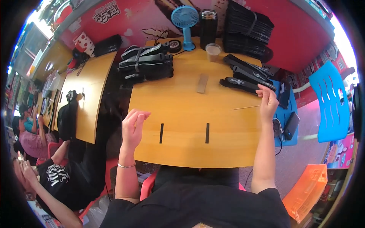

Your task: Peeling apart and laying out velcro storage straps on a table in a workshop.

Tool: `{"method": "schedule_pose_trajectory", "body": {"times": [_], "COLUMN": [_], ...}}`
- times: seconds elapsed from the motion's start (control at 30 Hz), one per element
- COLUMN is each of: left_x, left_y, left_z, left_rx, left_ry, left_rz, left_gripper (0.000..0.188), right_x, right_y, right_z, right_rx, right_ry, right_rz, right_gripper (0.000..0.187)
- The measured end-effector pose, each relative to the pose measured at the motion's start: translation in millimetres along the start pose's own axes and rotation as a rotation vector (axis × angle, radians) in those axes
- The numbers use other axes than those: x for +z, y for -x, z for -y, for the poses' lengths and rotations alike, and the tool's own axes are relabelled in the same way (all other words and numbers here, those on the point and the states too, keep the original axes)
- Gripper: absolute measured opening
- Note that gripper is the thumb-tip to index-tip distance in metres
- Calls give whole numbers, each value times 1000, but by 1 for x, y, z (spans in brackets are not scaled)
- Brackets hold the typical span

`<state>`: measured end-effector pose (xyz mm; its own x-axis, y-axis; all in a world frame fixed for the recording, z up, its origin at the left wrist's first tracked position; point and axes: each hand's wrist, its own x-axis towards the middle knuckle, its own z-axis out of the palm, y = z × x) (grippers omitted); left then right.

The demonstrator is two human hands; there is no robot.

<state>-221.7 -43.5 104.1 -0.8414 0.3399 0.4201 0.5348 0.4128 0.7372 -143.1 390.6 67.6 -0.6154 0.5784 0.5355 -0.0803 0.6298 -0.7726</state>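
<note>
My left hand [133,127] is raised over the table's left front part, fingers loosely bent and nothing visible in them. A bracelet circles that wrist. At the right edge of the table [178,152], my right hand [268,99] has its fingers bent and a little apart. Its fingertips are at the nearest of several loose black straps [240,84] with grey fittings; whether they touch it I cannot tell. A thin wooden stick [245,108] lies just left of this hand. Two short black strips [161,133] are on the tabletop between my forearms.
Tied black-and-grey straps [146,62] lie back left, and stacked black bundles [249,28] back right. Along the back stand a blue fan [185,26], a dark jar [208,28] and a plastic cup [213,52]. A flat brown piece [202,83] lies mid-table. Another person [57,174] sits at left.
</note>
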Motion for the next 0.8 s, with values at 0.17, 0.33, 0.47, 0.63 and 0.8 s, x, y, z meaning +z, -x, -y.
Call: {"method": "schedule_pose_trajectory", "body": {"times": [0.17, 0.33, 0.47, 0.63, 0.8], "left_x": [8, 7, -1, -13, -17], "left_y": [1, 4, 5, -17, -25], "left_z": [-2, -3, -14, -139, -194], "left_rx": [90, 87, -2, 510, 1013], "left_ry": [-98, -98, 84, 445, 411], "left_rz": [10, 16, 97, 239, 166], "left_gripper": [6, 9, 16, 13, 4], "right_x": [14, 11, 15, 16, 19], "right_y": [25, 60, 79, 95, 91], "right_z": [30, 25, 22, 14, 13], "right_rx": [-252, 32, 81, 133, 163], "right_ry": [117, -31, -118, -78, -82], "right_rz": [81, 290, 316, 239, 201], "right_gripper": [11, 12, 18, 22, 22]}}
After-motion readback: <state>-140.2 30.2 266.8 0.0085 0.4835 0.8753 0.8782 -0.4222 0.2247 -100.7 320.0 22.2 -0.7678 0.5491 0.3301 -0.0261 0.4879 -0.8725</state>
